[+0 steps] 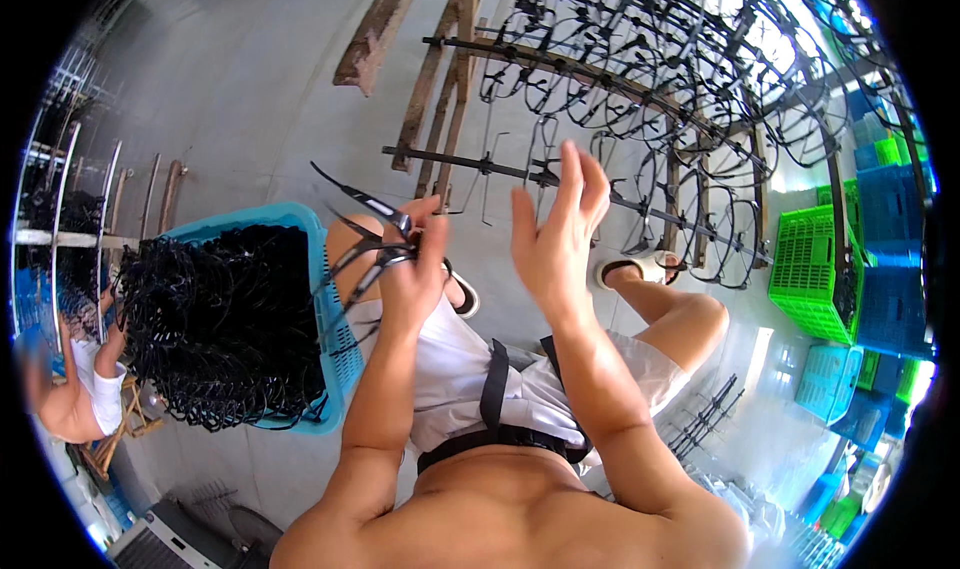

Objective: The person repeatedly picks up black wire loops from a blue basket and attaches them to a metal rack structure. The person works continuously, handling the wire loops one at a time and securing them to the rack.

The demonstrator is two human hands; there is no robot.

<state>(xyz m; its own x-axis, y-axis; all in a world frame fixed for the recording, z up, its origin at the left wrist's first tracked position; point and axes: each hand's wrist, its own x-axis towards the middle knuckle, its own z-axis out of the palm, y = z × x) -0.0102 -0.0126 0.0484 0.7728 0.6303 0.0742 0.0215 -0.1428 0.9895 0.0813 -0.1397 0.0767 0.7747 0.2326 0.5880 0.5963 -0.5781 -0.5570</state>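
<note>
I see the left hand point(412, 284) clamped on glossy black curved strips point(375, 207), just right of the light-blue plastic basket point(316, 239); splayed tips could snag its rim, or a loose pinch drop one. The right hand point(560, 249) looks empty, thumb and fingers apart.

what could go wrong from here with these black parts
The black parts fanned out in the left hand could slip or snag on one another. The heaped pieces in the light-blue basket might tangle and spill over. The open right hand, seemingly close to the dark rod, could knock the hanging pieces.
</note>
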